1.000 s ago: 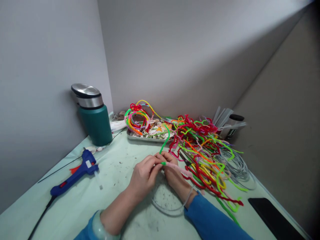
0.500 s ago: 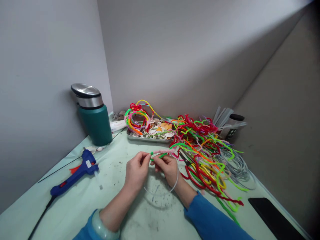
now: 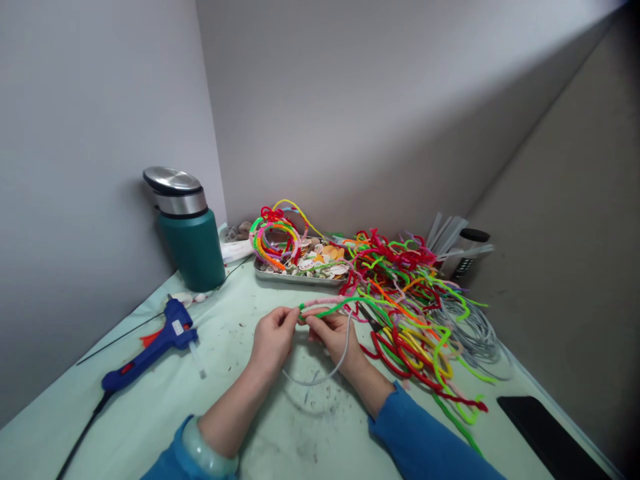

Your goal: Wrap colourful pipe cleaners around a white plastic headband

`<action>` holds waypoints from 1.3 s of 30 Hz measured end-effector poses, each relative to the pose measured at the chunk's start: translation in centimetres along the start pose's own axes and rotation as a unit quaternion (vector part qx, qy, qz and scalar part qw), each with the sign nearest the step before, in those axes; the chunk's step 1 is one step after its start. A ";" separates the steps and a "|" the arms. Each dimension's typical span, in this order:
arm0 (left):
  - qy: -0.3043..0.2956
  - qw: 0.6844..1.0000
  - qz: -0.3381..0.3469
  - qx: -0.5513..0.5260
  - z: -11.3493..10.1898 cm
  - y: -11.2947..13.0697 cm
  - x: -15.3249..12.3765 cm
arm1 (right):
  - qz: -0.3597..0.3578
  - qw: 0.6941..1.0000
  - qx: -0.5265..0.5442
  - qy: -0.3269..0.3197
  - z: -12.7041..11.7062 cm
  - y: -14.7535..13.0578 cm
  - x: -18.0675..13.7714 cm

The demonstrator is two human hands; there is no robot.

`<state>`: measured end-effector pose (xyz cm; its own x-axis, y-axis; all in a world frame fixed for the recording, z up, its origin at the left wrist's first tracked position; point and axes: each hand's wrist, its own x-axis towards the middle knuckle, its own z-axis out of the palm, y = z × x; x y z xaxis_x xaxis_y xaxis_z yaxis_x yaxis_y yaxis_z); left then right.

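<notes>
My left hand (image 3: 274, 339) pinches a grey wire loop (image 3: 320, 382) where green fuzz is wound around it. Part of that loop is wrapped in pink pipe cleaner (image 3: 320, 303). Close beside it, my right hand (image 3: 336, 335) is closed on a green pipe cleaner (image 3: 357, 301), whose free length arcs away to the right over the hand. The fingertips of both hands nearly meet at the green wrapped spot. The bare part of the wire hangs in a curve below the hands and crosses in front of my right hand.
Several loose pipe cleaners (image 3: 400, 267) are heaped at the right, with scissors (image 3: 373, 319) and a grey wire coil (image 3: 473, 333). Behind stands a metal tray (image 3: 300, 280) of shells. A blue glue gun (image 3: 150, 350), green bottle (image 3: 193, 250) and black phone-like slab (image 3: 547, 433) flank the hands.
The green pipe cleaner's free length now shows as a long arc to the right above my right hand. The wire loop has shifted slightly left; both hands have barely moved.
</notes>
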<state>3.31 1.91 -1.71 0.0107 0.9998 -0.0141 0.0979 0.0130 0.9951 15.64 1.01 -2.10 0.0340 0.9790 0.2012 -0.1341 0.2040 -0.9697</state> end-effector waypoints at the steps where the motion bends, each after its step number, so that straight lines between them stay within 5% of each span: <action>1: 0.000 1.000 -0.009 -0.011 0.0 0.1 0.0 | -0.010 1.000 -0.011 -0.009 0.0 0.1 0.0; 7: 0.027 0.999 0.024 0.029 -0.2 0.4 0.0 | -0.065 0.995 -0.065 -0.045 0.1 0.3 -0.2; 18: 0.007 0.971 0.144 0.193 -0.4 0.7 -0.1 | -0.069 0.996 -0.047 0.009 0.0 0.2 -0.3; 25: 0.010 0.954 0.135 0.267 -0.5 0.8 -0.4 | -0.083 0.991 -0.103 -0.037 -0.1 0.4 -0.6; 39: 0.047 0.965 0.084 0.246 -0.6 0.7 0.0 | -0.063 0.984 -0.165 -0.013 0.0 1.0 -0.4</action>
<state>2.83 1.92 -0.93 -0.0197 0.9843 0.1755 0.5629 -0.1341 0.8156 15.53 0.76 -3.12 0.0048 0.9464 0.3230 0.1984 0.3157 -0.9279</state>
